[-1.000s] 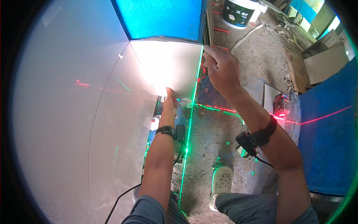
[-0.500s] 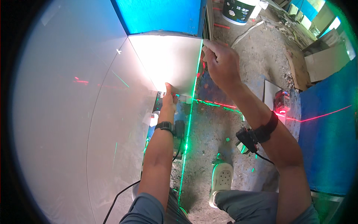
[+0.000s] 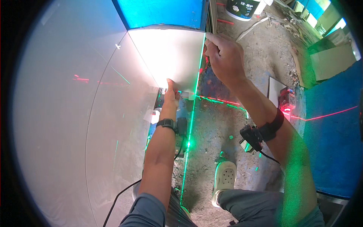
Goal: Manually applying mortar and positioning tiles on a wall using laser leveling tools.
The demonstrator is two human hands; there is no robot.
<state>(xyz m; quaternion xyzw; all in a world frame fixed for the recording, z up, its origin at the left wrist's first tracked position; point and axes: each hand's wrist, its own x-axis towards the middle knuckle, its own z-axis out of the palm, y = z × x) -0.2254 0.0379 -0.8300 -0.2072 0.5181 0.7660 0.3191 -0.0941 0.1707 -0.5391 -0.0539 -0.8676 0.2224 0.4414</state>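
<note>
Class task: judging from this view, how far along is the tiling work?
Done: large tiles already cover the wall. In hand: the left hand supports the white tile from below, the right hand pinches its edge along the green laser line. Left: the blue wall beyond remains bare.

A single head-worn fisheye view looks steeply down along a white wall panel (image 3: 170, 60) to the gritty floor (image 3: 215, 125). It sits close: both forearms enter from the lower edge, the left hand (image 3: 171, 94) at the panel's lower edge, the right hand (image 3: 223, 56) at its right edge. Straight lines bow toward the dark round rim.
</note>
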